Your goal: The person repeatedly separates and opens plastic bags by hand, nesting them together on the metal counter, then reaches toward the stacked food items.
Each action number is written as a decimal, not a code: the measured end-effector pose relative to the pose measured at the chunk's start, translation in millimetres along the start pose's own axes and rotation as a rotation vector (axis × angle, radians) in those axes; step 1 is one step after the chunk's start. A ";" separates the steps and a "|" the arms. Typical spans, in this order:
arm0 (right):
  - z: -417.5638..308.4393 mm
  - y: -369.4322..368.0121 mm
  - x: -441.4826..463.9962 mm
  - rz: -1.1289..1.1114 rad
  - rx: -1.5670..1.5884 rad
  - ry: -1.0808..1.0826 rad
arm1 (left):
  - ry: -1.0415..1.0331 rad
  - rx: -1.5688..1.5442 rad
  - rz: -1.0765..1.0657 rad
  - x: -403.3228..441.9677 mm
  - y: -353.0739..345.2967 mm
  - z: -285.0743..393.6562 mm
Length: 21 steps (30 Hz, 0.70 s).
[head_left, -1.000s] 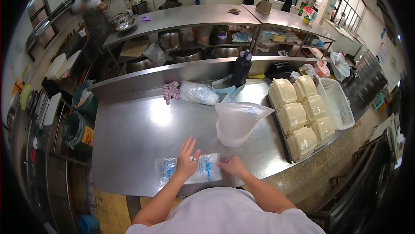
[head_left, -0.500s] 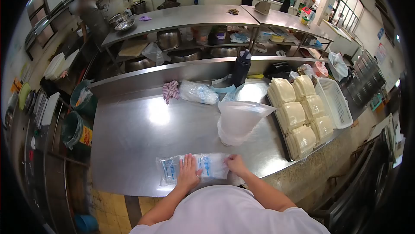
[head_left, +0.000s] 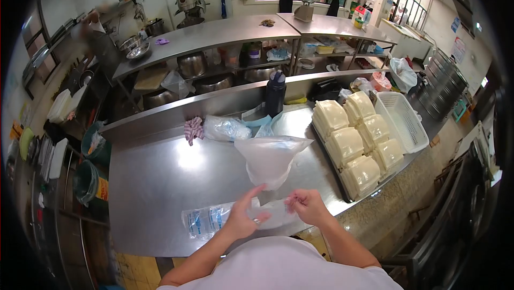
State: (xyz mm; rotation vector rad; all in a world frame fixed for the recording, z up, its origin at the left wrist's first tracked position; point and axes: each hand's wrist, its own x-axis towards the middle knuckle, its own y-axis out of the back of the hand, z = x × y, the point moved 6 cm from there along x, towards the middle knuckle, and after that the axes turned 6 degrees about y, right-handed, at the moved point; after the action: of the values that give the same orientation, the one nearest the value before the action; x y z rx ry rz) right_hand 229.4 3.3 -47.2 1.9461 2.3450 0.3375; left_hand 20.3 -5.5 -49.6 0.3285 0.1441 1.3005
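Note:
Near the front edge of the steel table [head_left: 144, 183] lies a flat pack of clear plastic bags [head_left: 206, 221] with blue print. A single thin bag [head_left: 277, 214] extends from its right side, its end pinched in my right hand [head_left: 308, 206]. My left hand [head_left: 243, 219] is beside it with fingers spread, over the right end of the pack. Just beyond my hands a whitish plastic bag [head_left: 270, 159] stands with its mouth wide. On the right, a dark tray holds stacks of pale yellow wrapped packs [head_left: 344, 145].
A white basket [head_left: 401, 121] sits right of the stacks. Along the back edge are a striped cloth [head_left: 194, 130], a plastic bundle [head_left: 226, 128] and a dark bottle [head_left: 275, 94]. Beyond stands another steel counter [head_left: 214, 35]. A person, blurred, is at the far left.
My right hand has pulled the thin bag rightward out of the pack. My left hand has lifted from lying flat on the pack. The whole view has shifted slightly.

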 end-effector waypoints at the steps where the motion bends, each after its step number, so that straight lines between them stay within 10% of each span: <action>1: -13.1 2.0 1.8 -0.040 -0.061 -0.007 | 0.015 -0.114 -0.076 9.2 -7.4 22.2; 7: -27.8 18.7 14.0 -0.047 -0.193 0.045 | 0.102 -0.438 -0.240 40.6 -39.0 23.6; 14: -23.6 43.7 27.7 0.254 0.486 -0.185 | 0.110 -1.065 -0.669 29.4 -35.0 36.7; 16: -60.1 49.3 40.7 0.226 1.008 -0.274 | 0.062 -1.133 -0.625 44.2 -11.3 39.5; 21: -74.8 67.4 109.0 0.045 0.850 -0.196 | 0.275 -1.385 -0.434 120.5 58.1 43.6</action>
State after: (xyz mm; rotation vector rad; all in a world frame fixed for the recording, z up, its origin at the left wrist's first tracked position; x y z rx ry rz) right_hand 258.4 112.5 49.0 2.1611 2.5206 -0.9598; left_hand 11.4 116.6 19.6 -1.0129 -0.4374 0.7592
